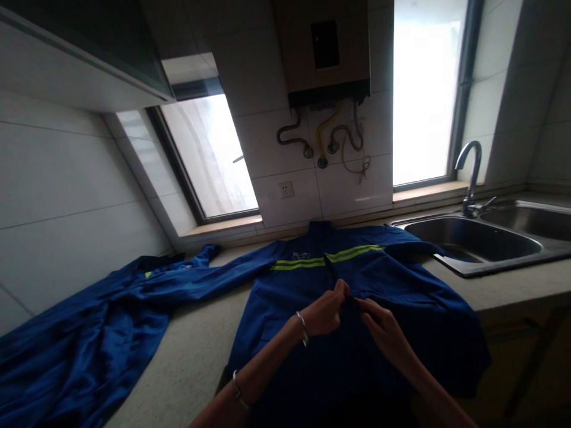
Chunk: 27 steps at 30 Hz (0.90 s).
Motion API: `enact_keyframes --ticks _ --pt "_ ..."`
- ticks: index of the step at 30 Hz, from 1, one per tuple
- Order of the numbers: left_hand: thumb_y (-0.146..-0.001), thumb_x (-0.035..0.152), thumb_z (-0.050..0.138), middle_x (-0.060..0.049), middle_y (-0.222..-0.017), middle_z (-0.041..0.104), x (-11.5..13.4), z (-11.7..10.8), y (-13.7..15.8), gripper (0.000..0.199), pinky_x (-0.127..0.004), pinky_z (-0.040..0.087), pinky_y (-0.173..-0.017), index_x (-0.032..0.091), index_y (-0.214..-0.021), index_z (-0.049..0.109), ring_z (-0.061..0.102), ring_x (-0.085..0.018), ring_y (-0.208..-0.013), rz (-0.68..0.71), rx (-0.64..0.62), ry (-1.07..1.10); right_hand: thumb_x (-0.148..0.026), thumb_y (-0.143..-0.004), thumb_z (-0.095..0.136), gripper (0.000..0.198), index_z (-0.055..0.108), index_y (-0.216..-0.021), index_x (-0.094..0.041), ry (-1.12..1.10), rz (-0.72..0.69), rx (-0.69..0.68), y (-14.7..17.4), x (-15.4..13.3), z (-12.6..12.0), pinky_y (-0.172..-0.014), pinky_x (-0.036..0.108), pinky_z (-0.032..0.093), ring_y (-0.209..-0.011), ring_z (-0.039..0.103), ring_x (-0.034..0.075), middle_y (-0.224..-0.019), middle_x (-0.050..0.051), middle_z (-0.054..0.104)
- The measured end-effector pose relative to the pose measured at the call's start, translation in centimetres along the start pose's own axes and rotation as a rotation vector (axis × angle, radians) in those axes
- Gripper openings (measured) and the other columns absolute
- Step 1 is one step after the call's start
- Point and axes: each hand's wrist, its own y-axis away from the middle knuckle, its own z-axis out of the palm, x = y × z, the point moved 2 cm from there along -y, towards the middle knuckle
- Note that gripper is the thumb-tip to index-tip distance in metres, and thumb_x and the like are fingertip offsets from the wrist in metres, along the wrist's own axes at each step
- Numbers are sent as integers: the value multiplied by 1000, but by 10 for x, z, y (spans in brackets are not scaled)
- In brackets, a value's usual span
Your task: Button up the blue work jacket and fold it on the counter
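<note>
Work jacket (276, 303) spread, chest stripes (298, 264) nearly meeting, your left hand (328, 309) and right hand (382, 324) pinching its front edge (352, 304), fastening below unreadable.

Rm dim overall; daylight from 2 windows, L window (214, 154) & R window (423, 89), both blown out white w/ glare. Wall heater (294, 47) btwn them v. dark, backlit. Lower jacket (294, 297) nr black in shadow. Sink (473, 235) has dull sheen. Wide-angle distortion nr edges; fingers (341, 286) a bit soft.
</note>
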Motion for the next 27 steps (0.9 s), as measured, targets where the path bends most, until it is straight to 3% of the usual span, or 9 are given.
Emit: enact_keyframes --ticks 11,19,27 --pt "-74 16 56 6 -61 57 4 -9 -4 23 -18 32 -52 18 -93 45 53 -10 -55 -176 49 -8 -31 -85 42 37 63 -110 -16 61 22 -4 -1 11 2 -57 21 40 -65 47 11 -75 2 50" --pt "-70 9 53 6 -60 54 4 -3 -8 21 -17 29 -50 19 -86 44 50 -8 -53 -131 124 16 -32 -87 42 34 63 -109 -18 -51 47 -49 -4 13 -1 -75 27 46 -87 57 17 -97 6 63" --pt "-66 0 45 9 -50 47 -2 5 -10 33 -16 25 -47 17 -95 43 40 -6 -45 -94 141 170 -30 -85 50 26 67 -100 -17 235 -107 22 -6 11 3 -57 24 44 -64 53 13 -76 4 57"
